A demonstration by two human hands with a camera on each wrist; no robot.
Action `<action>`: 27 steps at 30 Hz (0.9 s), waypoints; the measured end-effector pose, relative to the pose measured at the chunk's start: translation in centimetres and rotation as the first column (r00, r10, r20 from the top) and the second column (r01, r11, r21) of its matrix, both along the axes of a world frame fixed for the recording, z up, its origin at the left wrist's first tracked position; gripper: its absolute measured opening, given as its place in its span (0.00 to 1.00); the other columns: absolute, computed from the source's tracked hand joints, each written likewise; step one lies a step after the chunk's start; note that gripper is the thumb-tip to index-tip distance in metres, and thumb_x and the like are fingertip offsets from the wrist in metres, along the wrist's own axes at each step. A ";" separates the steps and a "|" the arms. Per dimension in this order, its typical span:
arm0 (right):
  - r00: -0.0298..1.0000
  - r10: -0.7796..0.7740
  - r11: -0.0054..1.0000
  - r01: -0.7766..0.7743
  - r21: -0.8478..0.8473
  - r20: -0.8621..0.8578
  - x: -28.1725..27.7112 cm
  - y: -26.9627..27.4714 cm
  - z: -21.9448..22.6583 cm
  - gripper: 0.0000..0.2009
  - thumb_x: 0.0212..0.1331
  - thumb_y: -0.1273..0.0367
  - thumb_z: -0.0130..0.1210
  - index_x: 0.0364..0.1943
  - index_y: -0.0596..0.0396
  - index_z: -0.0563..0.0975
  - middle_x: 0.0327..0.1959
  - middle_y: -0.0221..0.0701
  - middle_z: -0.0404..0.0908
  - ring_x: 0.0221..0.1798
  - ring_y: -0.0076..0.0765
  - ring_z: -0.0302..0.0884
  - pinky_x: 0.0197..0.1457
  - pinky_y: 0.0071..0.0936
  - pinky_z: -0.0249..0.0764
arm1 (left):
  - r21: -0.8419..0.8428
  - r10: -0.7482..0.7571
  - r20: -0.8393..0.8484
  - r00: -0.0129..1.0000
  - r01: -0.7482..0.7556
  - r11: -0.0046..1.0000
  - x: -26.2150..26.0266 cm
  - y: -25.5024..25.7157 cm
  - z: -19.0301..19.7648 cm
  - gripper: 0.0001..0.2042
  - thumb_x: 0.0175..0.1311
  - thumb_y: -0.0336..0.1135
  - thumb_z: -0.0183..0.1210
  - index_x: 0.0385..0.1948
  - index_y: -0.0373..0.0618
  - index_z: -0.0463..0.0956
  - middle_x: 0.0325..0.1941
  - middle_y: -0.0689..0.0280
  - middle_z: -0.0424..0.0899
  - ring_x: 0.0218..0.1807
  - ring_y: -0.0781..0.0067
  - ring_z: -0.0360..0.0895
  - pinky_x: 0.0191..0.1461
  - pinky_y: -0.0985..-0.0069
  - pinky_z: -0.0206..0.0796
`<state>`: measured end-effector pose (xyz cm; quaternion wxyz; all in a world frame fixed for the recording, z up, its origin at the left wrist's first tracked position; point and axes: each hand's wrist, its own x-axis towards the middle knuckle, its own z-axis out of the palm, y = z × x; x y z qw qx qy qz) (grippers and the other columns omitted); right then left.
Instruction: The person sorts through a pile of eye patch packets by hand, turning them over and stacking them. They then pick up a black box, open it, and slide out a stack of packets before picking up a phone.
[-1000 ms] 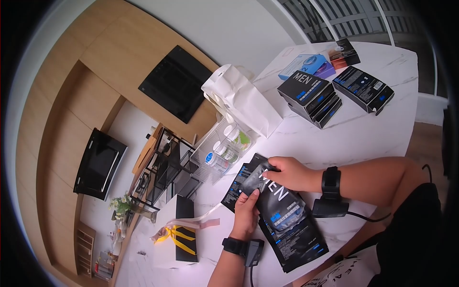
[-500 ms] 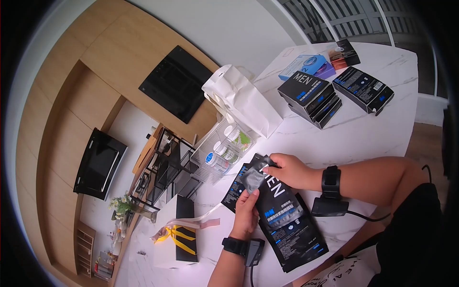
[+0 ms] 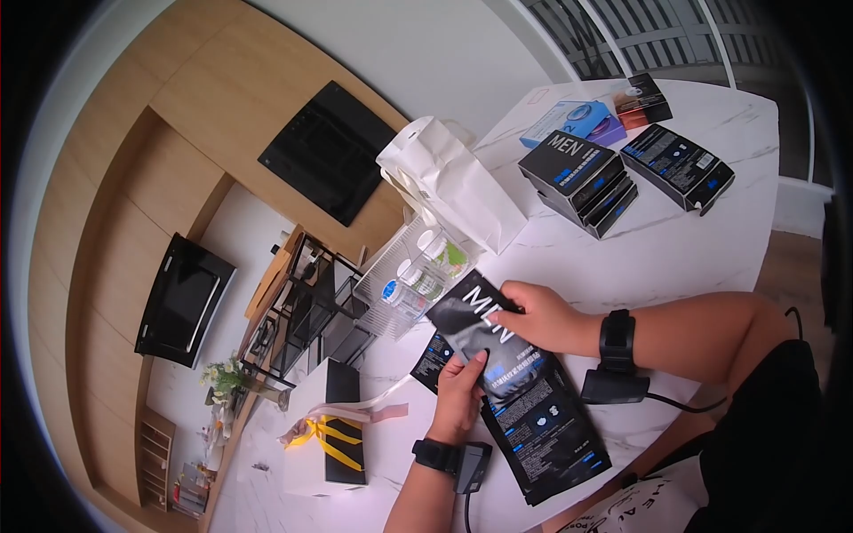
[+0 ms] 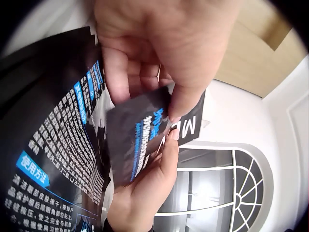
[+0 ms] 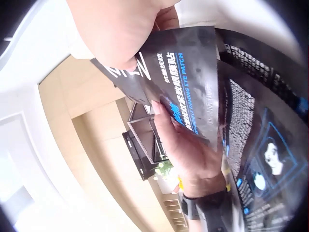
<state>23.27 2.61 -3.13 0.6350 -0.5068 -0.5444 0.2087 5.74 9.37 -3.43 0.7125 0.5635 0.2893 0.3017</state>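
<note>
Black packet (image 3: pixel 471 324) between both hands (image 3: pixel 457 395) (image 3: pixel 549 318), upper edge (image 3: pixel 456 296) free

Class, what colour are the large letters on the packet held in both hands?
White, on the black packet; the head view shows them best.

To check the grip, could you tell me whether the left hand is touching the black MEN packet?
Touching. The left wrist view shows the left hand with its thumb on the printed face of the black MEN packet.
</note>
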 end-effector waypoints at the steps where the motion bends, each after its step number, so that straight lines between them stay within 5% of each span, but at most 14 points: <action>1: 1.000 0.014 0.999 -0.014 -0.035 -0.012 0.3 0.2 -0.2 0.10 0.53 0.66 0.54 0.29 0.59 0.69 0.21 0.33 0.73 0.24 0.25 0.67 0.29 0.26 0.65 | -0.005 0.018 0.006 1.000 -0.018 1.000 0.4 -0.6 0.4 0.05 0.61 0.30 0.52 0.36 0.43 0.74 0.32 0.70 0.79 0.28 0.86 0.75 0.27 0.88 0.66; 8: 0.986 0.157 0.984 -0.153 0.087 -0.046 -0.3 -0.8 0.9 0.12 0.54 0.67 0.55 0.24 0.59 0.65 0.19 0.25 0.65 0.23 0.17 0.57 0.25 0.19 0.58 | 0.017 0.033 0.037 0.999 -0.033 0.999 0.2 -0.1 -0.2 0.06 0.61 0.30 0.53 0.37 0.44 0.75 0.31 0.72 0.79 0.26 0.88 0.73 0.25 0.89 0.63; 9: 0.996 0.091 0.996 -0.091 0.005 -0.023 0.0 -0.8 0.9 0.10 0.54 0.66 0.53 0.28 0.60 0.69 0.19 0.31 0.71 0.23 0.23 0.65 0.28 0.25 0.64 | 0.024 0.035 0.025 0.999 -0.036 0.999 0.1 0.0 -0.3 0.06 0.61 0.31 0.53 0.37 0.44 0.75 0.30 0.72 0.79 0.24 0.89 0.72 0.23 0.90 0.61; 12: 0.999 -0.008 0.997 0.011 -0.078 0.035 0.2 -0.1 0.2 0.11 0.54 0.66 0.53 0.28 0.60 0.69 0.20 0.32 0.71 0.23 0.25 0.66 0.28 0.25 0.64 | 0.028 0.055 0.005 0.998 -0.056 0.998 0.6 -0.6 0.1 0.05 0.61 0.31 0.53 0.36 0.46 0.75 0.29 0.74 0.79 0.22 0.91 0.69 0.21 0.91 0.57; 14: 0.999 0.008 0.999 -0.006 -0.052 0.042 0.0 -0.3 0.2 0.11 0.54 0.65 0.54 0.27 0.60 0.69 0.20 0.33 0.71 0.23 0.27 0.66 0.28 0.26 0.64 | 0.026 0.076 -0.003 0.997 -0.076 0.997 0.7 -0.7 0.2 0.05 0.61 0.31 0.53 0.36 0.46 0.75 0.29 0.74 0.79 0.20 0.91 0.68 0.20 0.92 0.55; 16: 0.986 0.061 0.979 -0.090 0.182 0.158 -0.3 -0.9 0.9 0.13 0.54 0.67 0.55 0.23 0.60 0.65 0.18 0.27 0.64 0.22 0.19 0.58 0.25 0.22 0.59 | 0.026 0.065 0.016 0.998 -0.066 0.998 0.6 -0.4 0.0 0.05 0.61 0.31 0.53 0.36 0.46 0.75 0.29 0.74 0.79 0.21 0.91 0.68 0.20 0.92 0.56; 18: 0.979 0.064 0.980 -0.099 0.174 0.196 -0.3 -1.0 1.0 0.13 0.53 0.67 0.55 0.24 0.60 0.66 0.18 0.28 0.64 0.23 0.19 0.58 0.26 0.23 0.60 | 0.033 0.063 0.017 0.998 -0.064 0.997 0.4 -0.3 -0.1 0.05 0.61 0.31 0.53 0.36 0.46 0.75 0.30 0.74 0.79 0.21 0.91 0.68 0.20 0.92 0.55; 20: 0.997 0.076 0.997 -0.076 -0.002 -0.034 -0.1 -0.4 0.7 0.12 0.54 0.66 0.55 0.25 0.60 0.67 0.19 0.28 0.66 0.23 0.19 0.59 0.26 0.22 0.60 | 0.040 0.060 0.019 0.998 -0.061 0.997 0.4 -0.2 -0.2 0.05 0.61 0.32 0.53 0.36 0.46 0.75 0.30 0.74 0.79 0.21 0.91 0.68 0.20 0.92 0.55; 22: 0.997 -0.002 0.996 0.009 -0.086 0.078 0.1 -0.3 0.5 0.12 0.54 0.64 0.53 0.30 0.60 0.69 0.20 0.34 0.71 0.24 0.27 0.68 0.29 0.25 0.64 | 0.021 0.036 0.022 0.999 -0.036 0.999 0.3 -0.1 -0.1 0.05 0.61 0.32 0.52 0.36 0.45 0.74 0.31 0.72 0.79 0.24 0.89 0.72 0.22 0.91 0.61; 24: 0.955 0.209 0.976 -0.218 -0.021 -0.210 -0.5 -0.2 0.2 0.12 0.54 0.66 0.54 0.26 0.60 0.67 0.20 0.27 0.68 0.24 0.17 0.62 0.25 0.20 0.61 | -0.022 0.087 0.058 0.995 -0.086 0.996 0.6 -0.7 0.5 0.05 0.62 0.32 0.51 0.36 0.44 0.73 0.32 0.71 0.79 0.25 0.87 0.73 0.25 0.89 0.64; 27: 0.986 0.153 0.986 -0.157 -0.056 -0.067 -0.4 -0.4 0.0 0.11 0.55 0.66 0.54 0.27 0.61 0.67 0.21 0.30 0.70 0.25 0.19 0.64 0.28 0.23 0.64 | -0.061 0.112 0.088 0.990 -0.107 0.992 0.4 -0.3 0.4 0.05 0.62 0.31 0.51 0.35 0.43 0.72 0.33 0.68 0.79 0.28 0.83 0.76 0.29 0.86 0.70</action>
